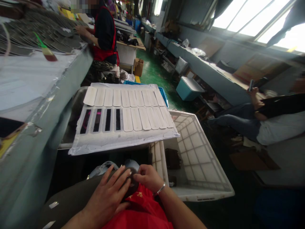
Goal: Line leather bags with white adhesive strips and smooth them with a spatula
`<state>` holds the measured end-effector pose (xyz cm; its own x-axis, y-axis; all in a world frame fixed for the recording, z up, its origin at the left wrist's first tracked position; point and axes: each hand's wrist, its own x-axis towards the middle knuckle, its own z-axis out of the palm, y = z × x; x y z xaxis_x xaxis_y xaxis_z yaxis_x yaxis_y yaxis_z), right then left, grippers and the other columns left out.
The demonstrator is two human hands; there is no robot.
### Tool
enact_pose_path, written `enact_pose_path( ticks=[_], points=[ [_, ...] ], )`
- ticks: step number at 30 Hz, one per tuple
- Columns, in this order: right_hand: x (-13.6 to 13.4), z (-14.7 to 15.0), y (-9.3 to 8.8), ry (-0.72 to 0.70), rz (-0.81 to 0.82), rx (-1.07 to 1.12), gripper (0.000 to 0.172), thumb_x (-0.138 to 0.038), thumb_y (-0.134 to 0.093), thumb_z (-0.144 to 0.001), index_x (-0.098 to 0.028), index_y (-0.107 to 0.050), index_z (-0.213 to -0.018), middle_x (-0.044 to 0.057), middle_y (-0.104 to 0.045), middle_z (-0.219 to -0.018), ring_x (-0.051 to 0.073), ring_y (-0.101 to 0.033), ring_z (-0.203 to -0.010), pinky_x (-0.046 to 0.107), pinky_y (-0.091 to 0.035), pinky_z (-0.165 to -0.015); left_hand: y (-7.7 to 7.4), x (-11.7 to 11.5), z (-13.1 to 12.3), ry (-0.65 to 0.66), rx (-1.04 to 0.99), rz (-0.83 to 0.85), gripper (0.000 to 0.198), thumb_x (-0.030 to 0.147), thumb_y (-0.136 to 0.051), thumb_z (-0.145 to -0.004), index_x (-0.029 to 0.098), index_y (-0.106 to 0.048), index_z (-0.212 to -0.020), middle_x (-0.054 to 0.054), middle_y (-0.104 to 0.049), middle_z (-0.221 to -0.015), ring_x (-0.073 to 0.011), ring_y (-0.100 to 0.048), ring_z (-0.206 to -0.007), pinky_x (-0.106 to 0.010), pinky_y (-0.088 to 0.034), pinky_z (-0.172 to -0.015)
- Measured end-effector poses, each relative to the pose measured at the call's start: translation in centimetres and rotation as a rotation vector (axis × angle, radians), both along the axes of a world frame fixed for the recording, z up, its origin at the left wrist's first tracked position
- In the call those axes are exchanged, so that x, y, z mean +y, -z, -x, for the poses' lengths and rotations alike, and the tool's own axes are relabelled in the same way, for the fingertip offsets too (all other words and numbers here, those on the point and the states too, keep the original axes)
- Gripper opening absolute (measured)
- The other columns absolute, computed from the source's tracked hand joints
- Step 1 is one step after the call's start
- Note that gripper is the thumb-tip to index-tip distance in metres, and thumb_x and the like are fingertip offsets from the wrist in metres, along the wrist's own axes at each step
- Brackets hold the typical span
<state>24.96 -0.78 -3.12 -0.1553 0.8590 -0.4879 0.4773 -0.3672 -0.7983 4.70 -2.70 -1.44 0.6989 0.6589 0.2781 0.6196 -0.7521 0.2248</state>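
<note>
Seen from the head, a small white bit point(53, 204) lies on the dark grey leg point(76, 192), and another lies lower down near it. These bits look light, so a bump of the knee or a brush of an arm could knock them off, and they could get lost in the dark gap below. The white board point(107, 138) sits just past the knee, with its near right corner poking over the white crate point(199, 152). If the knee came up and hit its near edge, the board could tip, and the white strips point(128, 119) lined up on it might slide (they do not look stuck down, but I cannot be sure). The left hand point(113, 190) lies palm down on the leg, near the knee. Its fingers are spread out and point ahead, and its arm comes in from the bottom. The right hand point(150, 178) is just beside it, bent in at the wrist, with a shiny bracelet point(159, 190) on. Its fingers are curled, and the thumb and first finger are close together by the knee. I cannot tell if they pinch anything. The red apron point(143, 213) is bunched up under both hands.
</note>
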Motion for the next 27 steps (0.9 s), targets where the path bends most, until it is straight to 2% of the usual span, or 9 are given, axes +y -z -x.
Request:
enact_pose_path(
  ticks=[3,6,8,10,12,13,15,17,27],
  points=[
    [-0.1,0.3,-0.6,-0.006,-0.028,-0.013,0.022,-0.034,-0.062,-0.068,-0.017,-0.049,-0.069,-0.005,-0.047,-0.055,0.008,-0.043,-0.051,0.020,-0.034,-0.046,-1.7,0.0,0.4,0.038,0.085,0.029,0.058,0.063,-0.048,-0.078,0.021,-0.054,-0.117,-0.007,-0.048,-0.134,-0.0280,-0.033,-0.128,-0.051,-0.003,-0.110],
    [0.2,0.6,-1.3,0.001,-0.084,-0.043,0.044,-0.035,-0.066,-0.065,-0.018,-0.049,-0.101,0.002,-0.058,-0.082,0.012,-0.054,-0.063,0.025,-0.046,-0.059,-2.8,-0.8,3.4,-0.014,0.027,0.086,0.062,0.063,-0.047,-0.077,0.025,-0.046,-0.125,-0.007,-0.046,-0.135,-0.0290,-0.037,-0.124,-0.051,-0.018,-0.106],
    [0.5,0.9,-1.7,-0.002,-0.045,0.006,0.055,-0.038,-0.063,-0.066,-0.018,-0.043,-0.113,0.006,-0.058,-0.098,0.016,-0.059,-0.074,0.030,-0.050,-0.068,-3.0,-2.4,6.8,-0.287,-0.110,0.111,0.052,0.054,-0.049,-0.081,0.023,-0.047,-0.122,-0.009,-0.053,-0.125,-0.0263,-0.045,-0.115,-0.045,-0.031,-0.100],
    [0.5,1.4,-2.1,-0.018,-0.006,0.030,0.056,-0.040,-0.061,-0.067,-0.018,-0.042,-0.115,0.008,-0.058,-0.102,0.019,-0.060,-0.081,0.033,-0.051,-0.073,-2.8,-4.3,10.7,-0.727,-0.277,0.165,0.033,0.045,-0.049,-0.084,0.019,-0.054,-0.105,-0.008,-0.060,-0.103,-0.0222,-0.054,-0.097,-0.037,-0.040,-0.089],
    [0.5,1.7,-2.2,-0.038,0.014,0.015,0.053,-0.040,-0.060,-0.068,-0.017,-0.045,-0.113,0.009,-0.059,-0.101,0.020,-0.060,-0.084,0.034,-0.050,-0.076,-2.4,-5.8,14.2,-1.017,-0.345,0.417,0.030,0.049,-0.049,-0.083,0.020,-0.055,-0.088,-0.002,-0.059,-0.080,-0.0185,-0.056,-0.076,-0.030,-0.044,-0.071],
    [0.5,1.8,-2.2,-0.048,0.025,0.001,0.052,-0.040,-0.059,-0.068,-0.017,-0.046,-0.113,0.009,-0.059,-0.100,0.021,-0.061,-0.085,0.035,-0.050,-0.077,-2.2,-6.2,15.5,-1.059,-0.374,0.577,0.032,0.052,-0.048,-0.082,0.021,-0.054,-0.082,0.000,-0.057,-0.072,-0.0170,-0.054,-0.069,-0.028,-0.043,-0.064],
    [0.7,1.8,-1.9,-0.070,0.055,-0.010,0.052,-0.040,-0.060,-0.069,-0.016,-0.047,-0.113,0.010,-0.060,-0.101,0.021,-0.061,-0.088,0.035,-0.049,-0.079,-1.9,-6.2,17.0,-1.027,-0.438,0.845,0.035,0.055,-0.048,-0.080,0.021,-0.052,-0.073,0.004,-0.052,-0.063,-0.0150,-0.050,-0.061,-0.024,-0.039,-0.056],
    [0.9,1.7,-1.6,-0.085,0.085,0.010,0.052,-0.041,-0.061,-0.070,-0.015,-0.047,-0.113,0.010,-0.060,-0.103,0.022,-0.061,-0.089,0.035,-0.049,-0.080,-1.7,-5.7,17.3,-0.968,-0.527,0.970,0.037,0.055,-0.049,-0.078,0.020,-0.048,-0.066,0.005,-0.049,-0.059,-0.0137,-0.047,-0.059,-0.023,-0.036,-0.054],
    [0.8,3.3,-2.9,0.029,0.102,0.045,0.052,-0.049,-0.067,-0.064,-0.019,-0.055,-0.105,0.010,-0.066,-0.100,0.023,-0.064,-0.083,0.035,-0.051,-0.073,-1.3,-4.4,17.9,-0.905,-0.643,1.075,0.038,0.052,-0.055,-0.073,0.018,-0.046,-0.060,0.006,-0.046,-0.054,-0.0119,-0.040,-0.054,-0.022,-0.030,-0.051]
  ],
)
